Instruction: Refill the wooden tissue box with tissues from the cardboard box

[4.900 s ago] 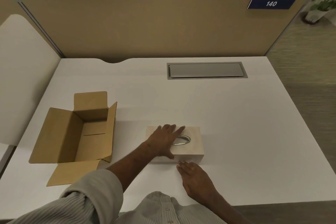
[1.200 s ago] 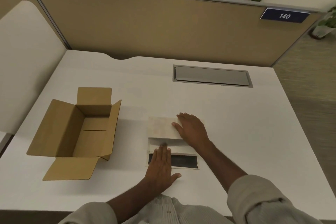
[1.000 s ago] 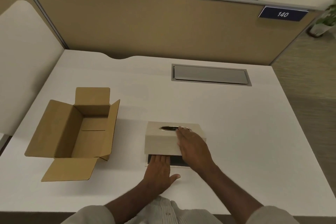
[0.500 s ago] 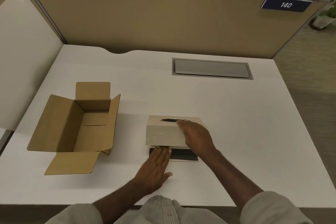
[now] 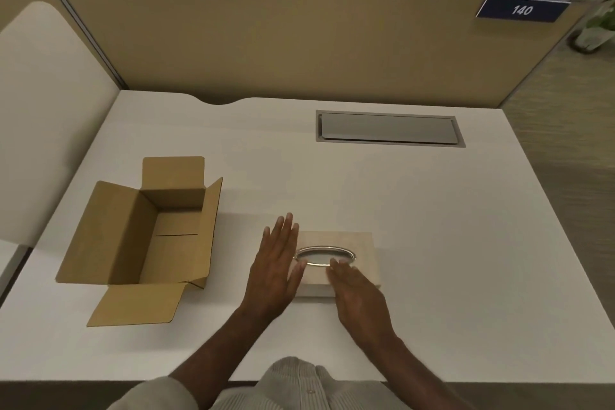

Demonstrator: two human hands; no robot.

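The pale wooden tissue box (image 5: 361, 241) lies flat on the white desk (image 5: 432, 226), its metal-rimmed oval slot facing up. My left hand (image 5: 274, 271) is flat, fingers apart, over the box's left end. My right hand (image 5: 357, 296) is flat with fingers on the box's near edge, just below the slot. Neither hand holds anything. The brown cardboard box (image 5: 149, 236) stands to the left with all flaps open; its inside shows only bare cardboard. No tissues are visible anywhere.
A grey cable hatch (image 5: 387, 128) is set into the desk at the back. A tan partition (image 5: 266, 36) with a blue "140" sign (image 5: 522, 10) walls the far edge. A white side panel (image 5: 43, 110) stands at left; floor and plants lie at right.
The wooden box, tilted up on its edge over a dark base half a second ago, now lies flat with the slot up. The dark base is no longer seen. Both hands rest open on it.
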